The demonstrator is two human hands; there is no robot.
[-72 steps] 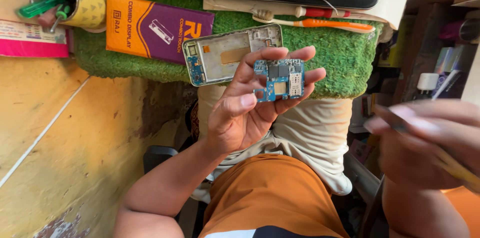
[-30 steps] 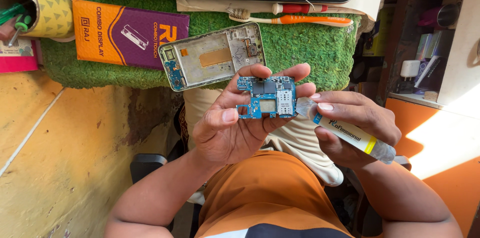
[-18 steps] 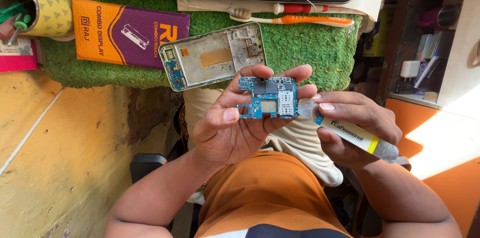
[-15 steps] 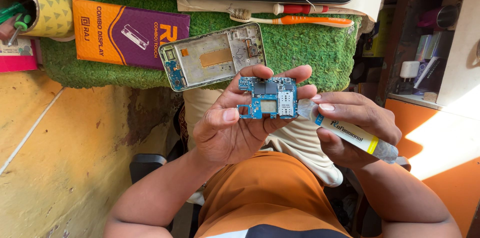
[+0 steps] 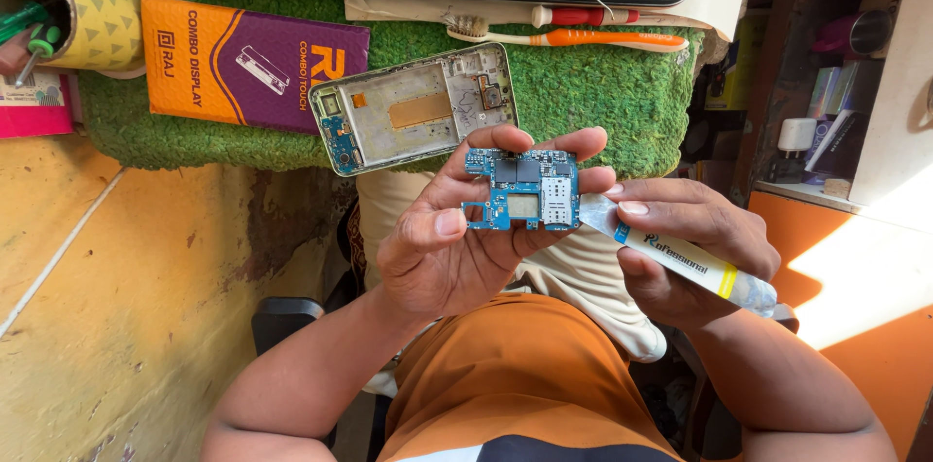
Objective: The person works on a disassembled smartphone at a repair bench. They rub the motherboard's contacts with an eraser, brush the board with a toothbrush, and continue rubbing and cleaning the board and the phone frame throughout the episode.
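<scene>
Circuit board (image 5: 520, 191) stays pinched in left-hand fingers (image 5: 449, 222); right-hand fingers (image 5: 637, 208) still grip the tube (image 5: 680, 260), unmoved.

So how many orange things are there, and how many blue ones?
Orange: 2, the toothbrush and the box, which is part purple
Blue: 1, the circuit board in the left hand
Total: 3

My bench wears a green turf mat (image 5: 603, 93). A worn yellow wall (image 5: 126, 297) with peeling patches stands at one side; sunlight falls bright across the orange shelf unit (image 5: 855, 258) opposite.
</scene>
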